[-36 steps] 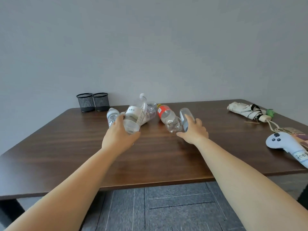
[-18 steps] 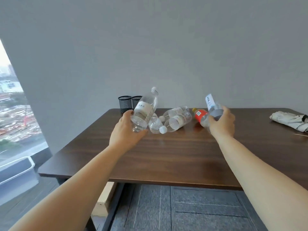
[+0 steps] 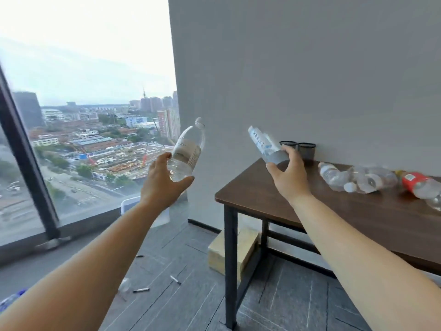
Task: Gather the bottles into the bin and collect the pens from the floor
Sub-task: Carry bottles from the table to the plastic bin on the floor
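My left hand (image 3: pixel 163 185) grips a clear plastic bottle (image 3: pixel 187 151) by its base, held up in the air in front of the window. My right hand (image 3: pixel 287 180) grips a second bottle with a blue-and-white label (image 3: pixel 262 144) above the table's left corner. Several more empty bottles (image 3: pixel 353 179), one with a red label (image 3: pixel 416 185), lie on the brown table (image 3: pixel 310 211). A white bin (image 3: pixel 128 204) stands on the floor by the window, mostly hidden behind my left forearm. Pens (image 3: pixel 141 290) (image 3: pixel 175 279) (image 3: pixel 139 256) lie scattered on the grey floor.
Two black mesh pen cups (image 3: pixel 306 150) stand at the table's back edge against the wall. A yellowish block (image 3: pixel 232 252) sits under the table by its black leg (image 3: pixel 230 266). A large window with a dark frame (image 3: pixel 26 161) fills the left side. Another bottle (image 3: pixel 10 299) lies at the floor's left edge.
Both hands lifted their bottles off the table and swung left with my view; the window, floor, pens and bin have come into sight.
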Action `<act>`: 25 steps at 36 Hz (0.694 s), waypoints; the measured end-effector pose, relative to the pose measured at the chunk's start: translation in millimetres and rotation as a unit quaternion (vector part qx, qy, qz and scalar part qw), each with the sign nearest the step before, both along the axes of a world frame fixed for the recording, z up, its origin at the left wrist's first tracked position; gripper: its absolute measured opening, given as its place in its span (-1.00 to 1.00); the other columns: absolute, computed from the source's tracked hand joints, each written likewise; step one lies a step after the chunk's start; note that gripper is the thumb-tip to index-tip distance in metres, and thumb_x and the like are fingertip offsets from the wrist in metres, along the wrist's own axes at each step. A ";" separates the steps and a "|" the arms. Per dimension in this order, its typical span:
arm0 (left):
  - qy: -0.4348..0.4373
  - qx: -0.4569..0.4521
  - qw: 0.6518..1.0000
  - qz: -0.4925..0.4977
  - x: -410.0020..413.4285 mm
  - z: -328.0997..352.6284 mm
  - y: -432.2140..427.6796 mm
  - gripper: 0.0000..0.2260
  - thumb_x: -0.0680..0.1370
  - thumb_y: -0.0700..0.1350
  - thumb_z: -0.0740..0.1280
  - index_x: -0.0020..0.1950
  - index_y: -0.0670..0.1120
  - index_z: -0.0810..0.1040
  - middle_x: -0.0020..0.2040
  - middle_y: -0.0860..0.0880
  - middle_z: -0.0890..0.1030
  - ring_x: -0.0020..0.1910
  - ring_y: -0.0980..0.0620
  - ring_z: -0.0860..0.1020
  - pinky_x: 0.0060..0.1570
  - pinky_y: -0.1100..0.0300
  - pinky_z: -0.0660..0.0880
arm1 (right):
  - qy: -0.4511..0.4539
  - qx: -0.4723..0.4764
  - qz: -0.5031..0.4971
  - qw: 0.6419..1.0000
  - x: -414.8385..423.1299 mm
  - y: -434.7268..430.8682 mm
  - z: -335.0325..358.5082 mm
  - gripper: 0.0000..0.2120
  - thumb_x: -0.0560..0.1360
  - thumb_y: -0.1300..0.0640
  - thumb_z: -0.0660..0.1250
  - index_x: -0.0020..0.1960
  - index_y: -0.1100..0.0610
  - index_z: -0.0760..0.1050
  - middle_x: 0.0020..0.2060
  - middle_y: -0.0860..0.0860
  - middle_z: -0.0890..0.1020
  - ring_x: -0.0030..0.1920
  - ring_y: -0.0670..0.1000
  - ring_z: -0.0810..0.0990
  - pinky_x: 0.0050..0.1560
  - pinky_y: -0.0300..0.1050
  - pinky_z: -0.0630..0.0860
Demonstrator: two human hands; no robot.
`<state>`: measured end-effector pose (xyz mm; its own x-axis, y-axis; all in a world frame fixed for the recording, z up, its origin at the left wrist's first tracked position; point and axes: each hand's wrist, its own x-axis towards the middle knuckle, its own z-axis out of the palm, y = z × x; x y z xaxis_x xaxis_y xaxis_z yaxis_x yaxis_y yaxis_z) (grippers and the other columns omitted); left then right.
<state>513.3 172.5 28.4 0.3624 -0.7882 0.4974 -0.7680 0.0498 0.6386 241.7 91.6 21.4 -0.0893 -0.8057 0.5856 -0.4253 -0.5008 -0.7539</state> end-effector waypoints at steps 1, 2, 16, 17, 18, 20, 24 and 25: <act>0.002 0.003 1.000 0.013 11.4 -2.8 12.7 -0.25 0.39 0.07 0.49 0.47 -0.04 0.21 0.41 -0.13 0.32 0.25 -0.15 0.47 0.19 -0.06 0.45 | 0.006 0.000 0.014 1.000 14.5 6.8 -2.1 -0.50 0.50 0.11 0.35 0.40 0.11 0.30 0.23 -0.05 0.40 0.22 -0.06 0.37 0.19 -0.17 0.35; 0.004 0.006 1.000 0.024 22.0 -5.6 23.8 -0.26 0.40 0.06 0.49 0.47 -0.05 0.21 0.42 -0.14 0.31 0.24 -0.16 0.47 0.20 -0.06 0.45 | 0.010 0.002 0.027 1.000 27.6 12.4 -4.6 -0.50 0.51 0.11 0.35 0.39 0.12 0.30 0.19 -0.07 0.39 0.20 -0.07 0.37 0.17 -0.17 0.35; 0.038 0.010 0.986 0.159 138.7 -59.0 58.6 -0.26 0.40 0.05 0.48 0.48 -0.10 0.25 0.36 -0.13 0.36 0.27 -0.12 0.44 0.26 -0.02 0.41 | 0.017 0.073 0.189 0.979 185.4 -11.9 -57.6 -0.44 0.51 0.08 0.34 0.45 0.06 0.23 0.34 0.09 0.36 0.24 0.06 0.41 0.20 -0.03 0.45; 0.033 0.011 0.985 0.167 148.3 -66.6 54.3 -0.27 0.40 0.05 0.47 0.48 -0.10 0.25 0.36 -0.13 0.37 0.29 -0.11 0.42 0.27 -0.02 0.39 | 0.020 0.078 0.195 0.977 199.8 -18.8 -65.1 -0.45 0.51 0.08 0.34 0.45 0.06 0.23 0.34 0.09 0.36 0.22 0.05 0.41 0.17 -0.05 0.45; 0.029 0.015 0.984 0.175 158.8 -74.7 49.4 -0.28 0.40 0.06 0.47 0.47 -0.10 0.25 0.36 -0.13 0.38 0.31 -0.10 0.40 0.27 -0.03 0.39 | 0.024 0.083 0.199 0.976 214.6 -26.4 -73.0 -0.45 0.51 0.07 0.34 0.45 0.06 0.23 0.34 0.09 0.36 0.21 0.05 0.42 0.14 -0.06 0.45; 0.023 0.024 0.981 0.193 181.8 -90.4 37.9 -0.28 0.40 0.09 0.45 0.47 -0.09 0.27 0.34 -0.14 0.41 0.30 -0.11 0.40 0.28 -0.07 0.39 | 0.027 0.099 0.203 0.974 245.5 -42.8 -89.2 -0.45 0.51 0.07 0.34 0.44 0.05 0.23 0.34 0.09 0.37 0.17 0.04 0.43 0.06 -0.09 0.44; 0.011 0.036 0.973 0.228 228.1 -117.1 12.6 -0.27 0.39 0.14 0.44 0.46 -0.08 0.28 0.32 -0.13 0.44 0.30 -0.13 0.39 0.30 -0.08 0.35 | 0.036 0.121 0.212 0.969 301.3 -71.3 -121.3 -0.46 0.51 0.09 0.33 0.44 0.06 0.24 0.31 0.09 0.38 0.08 0.00 0.42 -0.12 -0.22 0.39; 0.008 0.038 0.971 0.234 239.0 -122.8 6.9 -0.27 0.39 0.14 0.44 0.46 -0.07 0.27 0.32 -0.12 0.44 0.30 -0.13 0.38 0.29 -0.07 0.34 | 0.039 0.126 0.214 0.968 313.4 -76.8 -128.3 -0.46 0.51 0.08 0.33 0.44 0.06 0.24 0.31 0.09 0.39 0.09 0.02 0.43 -0.11 -0.21 0.40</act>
<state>752.2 179.4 -94.4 0.6972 -0.5701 0.4346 -0.6848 -0.3504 0.6389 555.1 14.8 -106.9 0.3205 -0.8772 0.3575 -0.2794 -0.4482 -0.8491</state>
